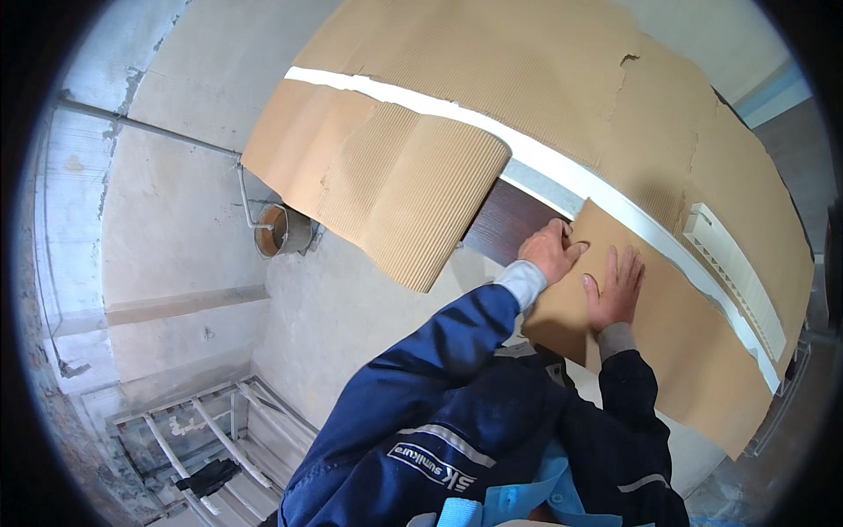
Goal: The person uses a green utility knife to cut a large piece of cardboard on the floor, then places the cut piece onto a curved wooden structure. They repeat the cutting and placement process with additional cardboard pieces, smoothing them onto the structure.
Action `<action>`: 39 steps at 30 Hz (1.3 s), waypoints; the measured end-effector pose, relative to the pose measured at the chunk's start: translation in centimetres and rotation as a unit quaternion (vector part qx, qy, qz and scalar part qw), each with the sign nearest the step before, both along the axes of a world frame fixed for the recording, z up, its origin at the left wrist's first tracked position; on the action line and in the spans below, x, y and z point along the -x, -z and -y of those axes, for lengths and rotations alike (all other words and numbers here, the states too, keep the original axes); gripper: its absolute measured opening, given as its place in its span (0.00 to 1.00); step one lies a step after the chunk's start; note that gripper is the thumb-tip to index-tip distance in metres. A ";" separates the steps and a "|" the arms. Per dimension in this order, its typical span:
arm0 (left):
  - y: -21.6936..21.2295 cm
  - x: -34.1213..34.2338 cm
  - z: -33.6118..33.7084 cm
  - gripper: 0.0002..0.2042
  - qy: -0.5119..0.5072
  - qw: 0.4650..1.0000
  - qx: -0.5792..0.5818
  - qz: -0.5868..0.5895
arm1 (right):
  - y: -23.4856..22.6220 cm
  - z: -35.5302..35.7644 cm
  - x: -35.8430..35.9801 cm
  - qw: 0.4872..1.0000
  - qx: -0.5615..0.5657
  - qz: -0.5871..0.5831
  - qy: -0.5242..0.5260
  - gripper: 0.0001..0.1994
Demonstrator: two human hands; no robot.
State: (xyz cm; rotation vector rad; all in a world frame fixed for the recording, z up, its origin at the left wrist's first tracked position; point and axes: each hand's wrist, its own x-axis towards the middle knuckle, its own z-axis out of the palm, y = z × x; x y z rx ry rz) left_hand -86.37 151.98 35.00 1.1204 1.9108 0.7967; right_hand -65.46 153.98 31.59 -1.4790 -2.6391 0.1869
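Note:
A sheet of brown cardboard (694,351) lies along the near side of a long white strip (615,198). My left hand (549,250) is closed at the sheet's left edge, its fingers curled over that edge. My right hand (617,290) rests flat on the same sheet, fingers spread. Left of my hands, a gap shows a dark brown panel (509,224). Beyond the gap, another piece of corrugated cardboard (395,176) curls over in a rounded fold. A sheet's lower corner hangs down near my body.
Corrugated cardboard (544,79) covers the far side of the strip, torn in places. A slotted white strip (733,272) lies on it at right. A bucket (285,230) stands on the floor at left, near a wall pipe (158,127). A metal frame (211,430) is at lower left.

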 end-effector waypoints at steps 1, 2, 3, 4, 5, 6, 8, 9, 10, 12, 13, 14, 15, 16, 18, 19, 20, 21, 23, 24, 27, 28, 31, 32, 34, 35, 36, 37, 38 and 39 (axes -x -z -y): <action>-0.7 1.2 1.2 0.22 -0.028 0.998 -0.052 0.020 | 0.2 -0.1 -0.2 1.000 -0.010 0.000 -0.003 0.39; -1.3 3.1 2.7 0.23 -0.051 0.991 -0.115 0.040 | 0.5 -0.1 -0.4 1.000 -0.021 -0.006 -0.004 0.38; -1.8 5.3 4.6 0.18 -0.119 0.973 -0.196 -0.018 | 0.6 -0.1 -0.6 1.000 -0.026 0.005 -0.007 0.38; -1.8 8.6 6.0 0.16 -0.211 0.953 -0.219 -0.003 | 0.7 -0.2 -0.7 0.999 -0.028 0.011 -0.009 0.38; -1.6 12.7 7.6 0.17 -0.295 0.908 -0.294 -0.035 | 0.7 -0.1 -0.7 0.999 -0.035 0.019 -0.016 0.38; -1.5 16.7 10.3 0.21 -0.374 0.876 -0.246 -0.181 | 0.7 -0.1 -0.7 0.999 -0.035 0.012 -0.014 0.38; -0.3 25.1 14.3 0.34 -0.474 0.790 -0.159 -0.355 | 0.5 0.0 -0.5 0.999 -0.039 0.000 -0.016 0.38; 0.5 28.7 16.1 0.36 -0.485 0.793 -0.126 -0.346 | 0.4 0.0 -0.4 0.999 -0.038 0.001 -0.019 0.38; 1.5 31.3 17.5 0.38 -0.512 0.796 -0.074 -0.315 | 0.3 0.0 -0.4 0.999 -0.032 0.002 -0.018 0.38; 3.3 34.5 19.2 0.40 -0.469 0.850 -0.041 -0.236 | 0.3 0.0 -0.4 1.000 -0.025 0.005 -0.013 0.39; 3.8 35.7 19.8 0.41 -0.453 0.874 0.013 -0.176 | 0.4 0.0 -0.5 1.000 -0.025 0.007 -0.011 0.39; 4.3 36.6 19.9 0.42 -0.449 0.872 0.009 -0.195 | 0.6 -0.1 -0.6 0.999 -0.029 0.008 -0.015 0.39; 4.5 37.2 19.9 0.43 -0.449 0.869 0.033 -0.207 | 0.8 -0.1 -0.7 0.999 -0.033 0.008 -0.014 0.39; 4.6 37.4 20.3 0.43 -0.437 0.866 0.069 -0.233 | 1.1 -0.1 -0.8 0.999 -0.039 0.010 -0.017 0.39; 4.7 38.1 20.2 0.44 -0.464 0.876 0.015 -0.132 | 1.6 -0.1 -0.9 0.999 -0.048 0.013 -0.014 0.39; 4.9 38.2 20.3 0.44 -0.460 0.882 -0.031 -0.097 | 1.8 -0.1 -0.8 0.999 -0.051 0.016 -0.009 0.39; 4.8 38.8 20.3 0.41 -0.466 0.874 0.039 -0.133 | 1.9 -0.2 -0.8 0.999 -0.034 0.031 0.014 0.40; 5.0 38.9 20.5 0.38 -0.454 0.890 -0.021 -0.039 | 1.9 -0.1 -0.8 0.998 -0.055 -0.003 -0.006 0.39; 5.1 39.6 20.8 0.36 -0.443 0.891 0.063 -0.081 | 1.7 0.0 -0.8 0.999 -0.037 -0.032 0.012 0.39; 5.1 39.9 20.9 0.35 -0.446 0.892 0.049 -0.048 | 1.6 0.1 -0.8 0.999 -0.034 -0.036 0.011 0.40; 5.2 40.1 20.9 0.36 -0.429 0.882 0.123 -0.154 | 0.9 0.1 -0.7 0.999 0.007 0.002 0.040 0.41; 5.1 39.8 20.8 0.38 -0.419 0.889 0.124 -0.134 | 0.7 0.1 -0.7 0.999 0.017 0.003 0.049 0.41; 5.0 38.2 20.1 0.43 -0.433 0.870 0.197 -0.127 | 0.2 0.1 -0.7 0.997 0.045 0.001 0.059 0.41; 4.9 37.4 19.8 0.44 -0.457 0.863 0.192 -0.098 | 0.1 0.0 -0.7 0.997 0.055 -0.003 0.061 0.42; 4.5 35.8 19.2 0.44 -0.462 0.869 0.165 -0.055 | -0.2 0.0 -0.6 0.996 0.066 -0.012 0.062 0.42; 4.1 35.4 19.0 0.44 -0.483 0.856 0.172 -0.067 | -0.3 0.0 -0.6 0.996 0.066 -0.015 0.064 0.42; 3.8 34.9 18.8 0.42 -0.472 0.857 0.182 -0.098 | -0.4 0.1 -0.6 0.996 0.066 -0.023 0.062 0.42; 3.5 34.6 18.5 0.40 -0.492 0.849 0.170 -0.094 | -0.5 0.0 -0.6 0.996 0.064 -0.014 0.065 0.42; 3.3 34.4 18.4 0.38 -0.496 0.853 0.155 -0.047 | -0.5 0.1 -0.5 0.996 0.061 -0.009 0.064 0.41; 3.2 34.4 18.2 0.38 -0.501 0.847 0.174 -0.033 | -0.6 0.1 -0.5 0.996 0.060 -0.010 0.061 0.41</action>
